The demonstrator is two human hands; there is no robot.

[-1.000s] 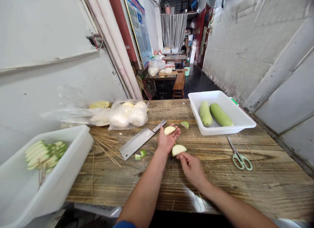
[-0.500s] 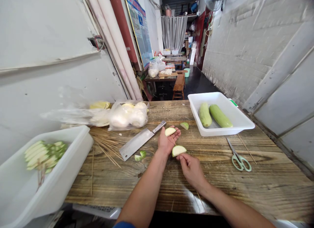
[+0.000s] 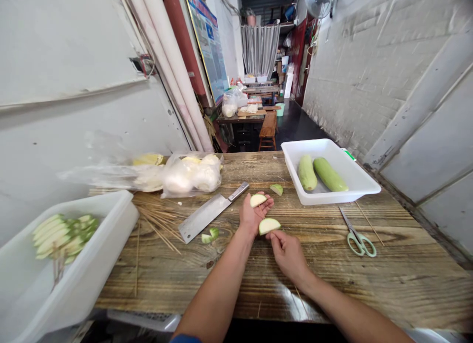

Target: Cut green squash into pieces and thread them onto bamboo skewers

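My left hand (image 3: 251, 216) lies palm up on the wooden table (image 3: 332, 274), fingers curled under a pale zucchini slice (image 3: 257, 200). A second slice (image 3: 268, 225) sits just below it, threaded on a thin bamboo skewer. My right hand (image 3: 288, 254) is closed in a pinch on the skewer's near end, right under that slice. A cleaver (image 3: 207, 213) lies to the left of my left hand, with small green offcuts (image 3: 209, 234) by its blade. One more slice (image 3: 277, 188) rests beyond my left fingers.
A white tub (image 3: 334, 197) at the right holds two whole zucchini (image 3: 320, 173). Green-handled scissors (image 3: 356, 234) lie near it. Loose skewers (image 3: 158, 220) and plastic bags (image 3: 185, 175) are at the left, beside a white tub (image 3: 92, 274) of skewered slices (image 3: 62, 232).
The two slices on the skewer have come closer together, the upper one nearer the lower. Both hands stay in place; the camera has shifted slightly.
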